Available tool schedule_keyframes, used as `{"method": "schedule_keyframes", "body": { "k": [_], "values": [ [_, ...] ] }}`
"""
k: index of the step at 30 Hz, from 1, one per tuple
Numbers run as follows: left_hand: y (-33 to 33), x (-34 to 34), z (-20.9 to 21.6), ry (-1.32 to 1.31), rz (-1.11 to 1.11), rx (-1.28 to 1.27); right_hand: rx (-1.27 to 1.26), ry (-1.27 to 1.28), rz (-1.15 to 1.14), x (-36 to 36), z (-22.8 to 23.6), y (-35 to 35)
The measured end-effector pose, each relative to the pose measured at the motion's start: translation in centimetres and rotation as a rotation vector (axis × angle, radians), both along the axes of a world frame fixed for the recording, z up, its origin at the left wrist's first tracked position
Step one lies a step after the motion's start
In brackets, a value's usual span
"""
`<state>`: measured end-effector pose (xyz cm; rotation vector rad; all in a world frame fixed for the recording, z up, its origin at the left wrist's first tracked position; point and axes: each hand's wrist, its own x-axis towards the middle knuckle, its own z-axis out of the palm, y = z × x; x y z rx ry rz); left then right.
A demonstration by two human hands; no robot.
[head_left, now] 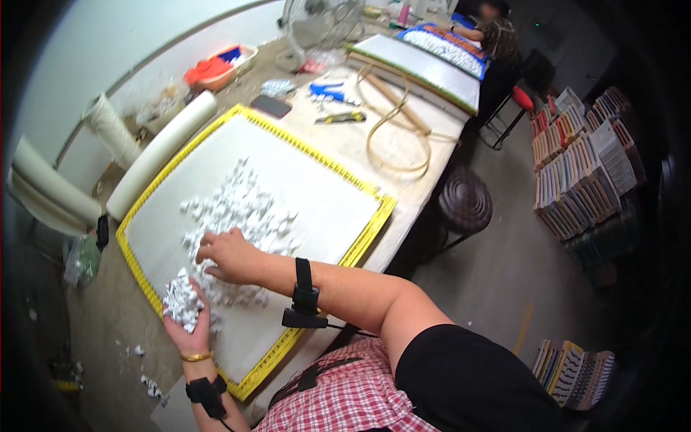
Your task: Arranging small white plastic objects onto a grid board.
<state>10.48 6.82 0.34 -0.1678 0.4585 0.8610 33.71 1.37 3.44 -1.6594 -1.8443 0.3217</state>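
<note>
Many small white lumps (183, 302) risked spilling past the left edge of the yellow-rimmed white tray (324, 209) if the loosely cupped left hand (193, 334) tilted, the right hand (234, 258) having fingers apart.

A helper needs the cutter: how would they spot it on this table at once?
Start at the big yellow-edged board on the table. Past its far edge, between a dark flat rectangle and a looped tan strip, lies the slim cutter. Its yellow-and-black body sets it apart from the blue tool just behind it.
</note>
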Motion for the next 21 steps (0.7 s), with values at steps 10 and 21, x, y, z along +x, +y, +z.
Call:
{"method": "schedule_keyframes", "body": {
  "k": [10,21],
  "values": [
    [-1.3,5.8,3.3,0.085,0.05,0.05,-0.329,-0.125,0.333,12.5,8.1,2.7],
    [2.7,5.6,4.5,-0.146,0.014,-0.025,-0.293,-0.474,0.306,17.1,15.3,16.1]
  ]
}}
